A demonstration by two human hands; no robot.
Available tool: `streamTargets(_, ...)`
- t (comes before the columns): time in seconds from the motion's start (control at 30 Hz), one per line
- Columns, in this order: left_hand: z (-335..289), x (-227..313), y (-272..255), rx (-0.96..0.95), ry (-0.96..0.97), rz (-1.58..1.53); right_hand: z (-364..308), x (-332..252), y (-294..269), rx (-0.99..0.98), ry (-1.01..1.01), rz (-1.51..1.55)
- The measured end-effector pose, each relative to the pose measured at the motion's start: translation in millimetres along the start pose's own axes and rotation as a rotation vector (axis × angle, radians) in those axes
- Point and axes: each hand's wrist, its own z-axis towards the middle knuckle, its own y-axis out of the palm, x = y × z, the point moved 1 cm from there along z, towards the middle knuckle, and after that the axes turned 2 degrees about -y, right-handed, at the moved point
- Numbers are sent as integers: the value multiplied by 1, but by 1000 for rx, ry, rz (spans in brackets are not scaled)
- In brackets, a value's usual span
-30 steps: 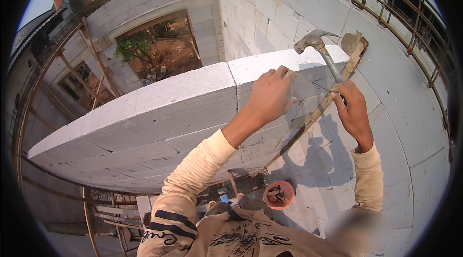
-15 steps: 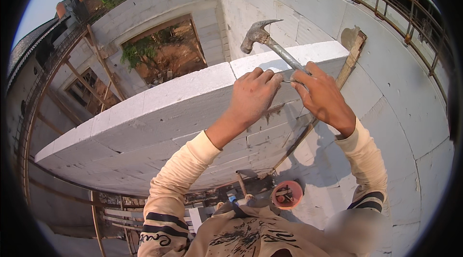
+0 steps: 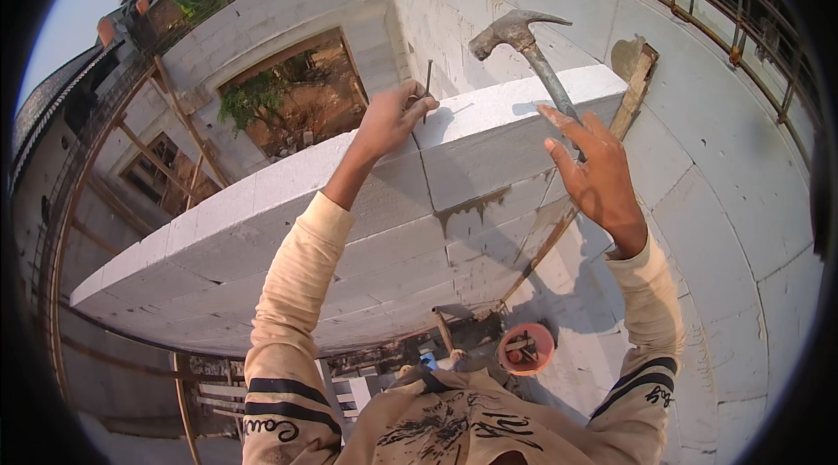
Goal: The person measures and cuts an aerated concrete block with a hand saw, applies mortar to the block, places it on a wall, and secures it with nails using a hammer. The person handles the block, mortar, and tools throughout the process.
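My left hand (image 3: 388,120) pinches a long thin nail (image 3: 429,74). The nail stands nearly upright over the top of a white block wall (image 3: 515,109), close to a joint between two blocks; its tip is hidden by my fingers, so I cannot tell whether it touches. To the right, my right hand (image 3: 601,175) holds a claw hammer (image 3: 543,68) by its metal handle, with thumb and forefinger stretched loosely beside it. The hammer's head is raised above the wall's far edge, apart from the nail.
A wooden board (image 3: 635,98) leans at the wall's right end, against a tall block wall (image 3: 690,168). Below stands a pinkish-red bucket (image 3: 527,350) with tools inside. Rusty rebar (image 3: 738,20) runs along the upper right. Timber props (image 3: 188,120) stand at left, by a window opening (image 3: 297,89).
My left hand has moved left with the nail, which now points up instead of lying between both hands. The hammer has swung up and right, and my right hand has parted from the left.
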Motion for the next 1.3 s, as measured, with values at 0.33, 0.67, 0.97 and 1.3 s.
streamTargets(0.33,7,-7,8,-261,-180,-315,-60,25,6,-50,97,106)
streamTargets(0.67,3,-11,8,-252,-92,-309,-67,30,8,114,250,373)
streamTargets(0.97,1,-3,9,-200,-93,-266,-48,39,8,-62,258,290)
streamTargets(1.3,2,-8,14,-166,-53,-282,-5,39,-8,8,347,489)
